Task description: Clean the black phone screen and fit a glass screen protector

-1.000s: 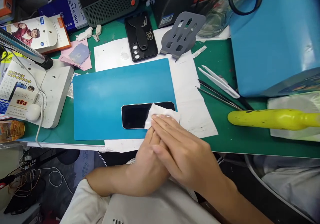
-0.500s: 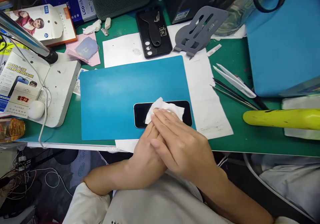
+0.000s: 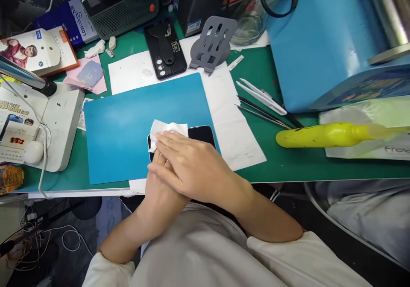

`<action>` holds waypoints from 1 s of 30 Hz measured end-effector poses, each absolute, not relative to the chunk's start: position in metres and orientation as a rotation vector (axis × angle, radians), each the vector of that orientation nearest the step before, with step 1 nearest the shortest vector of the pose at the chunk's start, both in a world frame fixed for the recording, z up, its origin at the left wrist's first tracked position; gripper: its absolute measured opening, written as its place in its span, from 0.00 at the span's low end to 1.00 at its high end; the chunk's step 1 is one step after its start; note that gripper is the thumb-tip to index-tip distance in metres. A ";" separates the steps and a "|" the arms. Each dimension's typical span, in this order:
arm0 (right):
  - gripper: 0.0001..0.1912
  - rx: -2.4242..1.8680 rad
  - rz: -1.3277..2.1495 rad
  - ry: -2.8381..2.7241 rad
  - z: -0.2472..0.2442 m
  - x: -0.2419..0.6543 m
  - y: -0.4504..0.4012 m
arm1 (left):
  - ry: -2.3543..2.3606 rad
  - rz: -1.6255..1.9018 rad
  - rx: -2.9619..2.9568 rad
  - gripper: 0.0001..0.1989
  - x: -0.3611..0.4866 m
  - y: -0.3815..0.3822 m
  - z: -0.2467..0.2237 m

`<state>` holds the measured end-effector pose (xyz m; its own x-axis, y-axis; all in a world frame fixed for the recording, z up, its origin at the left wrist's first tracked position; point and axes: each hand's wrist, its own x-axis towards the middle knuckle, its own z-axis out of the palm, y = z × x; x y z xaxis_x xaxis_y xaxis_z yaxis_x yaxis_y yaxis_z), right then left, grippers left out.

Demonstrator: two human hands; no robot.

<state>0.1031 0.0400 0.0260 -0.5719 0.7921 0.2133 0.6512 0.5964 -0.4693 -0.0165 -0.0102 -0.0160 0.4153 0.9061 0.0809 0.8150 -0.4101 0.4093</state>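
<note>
My right hand (image 3: 195,165) lies across my left hand (image 3: 163,197), its fingers stretched out flat and close together, not closed round anything, with the tips on a crumpled white tissue (image 3: 168,128). The left hand's fingers are mostly hidden beneath it, so I cannot tell whether they pinch the tissue or only press on it. Under the tissue is a phone (image 3: 201,135), flat with its dark screen up, on the near right part of the blue mat (image 3: 128,112). The tissue covers most of its left end and pokes past the far edge; my hands hide much of the near side, while the right end shows bare. The mat overlaps white paper (image 3: 237,142) on the green table (image 3: 262,167). Beyond the mat stands a grey slotted stand (image 3: 215,43); to its right lie white tweezers (image 3: 261,97), near a yellow bottle (image 3: 320,135) on its side.
</note>
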 end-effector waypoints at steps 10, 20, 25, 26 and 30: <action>0.24 -1.329 0.409 -2.280 0.017 0.169 0.021 | 1.324 0.146 2.828 0.25 0.049 0.001 0.000; 0.25 -1.358 0.196 -2.361 0.011 0.137 -0.016 | 1.308 0.286 2.654 0.29 0.013 -0.033 -0.013; 0.25 -1.279 0.146 -2.475 0.016 0.108 -0.017 | 1.308 0.378 2.639 0.26 -0.016 -0.039 -0.011; 0.25 -1.256 0.147 -2.494 0.018 0.102 -0.015 | 1.316 0.375 2.632 0.26 -0.023 -0.038 -0.009; 0.26 -1.170 0.167 -2.544 0.022 0.083 -0.006 | 1.388 0.347 2.546 0.27 -0.042 -0.035 -0.002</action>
<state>0.0826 -0.0056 0.0225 -0.6059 0.7549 0.2510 0.7157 0.6550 -0.2424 -0.0422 -0.0353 -0.0021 0.5259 0.8446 0.1003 0.7926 -0.5294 0.3024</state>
